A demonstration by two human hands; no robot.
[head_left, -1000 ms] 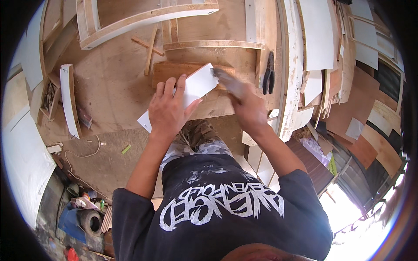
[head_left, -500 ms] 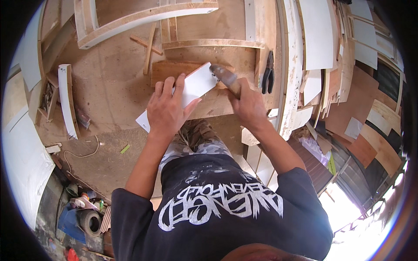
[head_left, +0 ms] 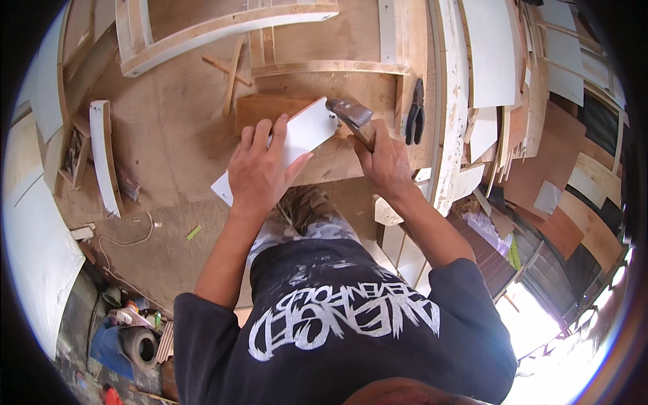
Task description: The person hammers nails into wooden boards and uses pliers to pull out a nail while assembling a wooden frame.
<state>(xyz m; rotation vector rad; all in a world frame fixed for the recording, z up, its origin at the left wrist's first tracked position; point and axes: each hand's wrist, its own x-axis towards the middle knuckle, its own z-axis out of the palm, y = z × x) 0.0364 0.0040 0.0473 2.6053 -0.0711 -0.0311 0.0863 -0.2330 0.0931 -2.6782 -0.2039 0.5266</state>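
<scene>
A white board with a brown edge lies slantwise over a brown wooden block on the workbench. My left hand grips the board, fingers over its far side and thumb along the near side. My right hand is closed round the wooden handle of a hammer. The metal hammer head is just beside the board's right end. Small dark nails stick up at that end; whether the hammer touches them I cannot tell.
Black-handled pliers lie on the bench at the right. A white-edged wooden frame spans the far side. Thin wood strips lie behind the block, and a curved white piece stands at the left. Board offcuts are stacked at the right.
The hammer head has shifted slightly right and tilted, with my right hand turning a little. My left hand and the white board stay in place.
</scene>
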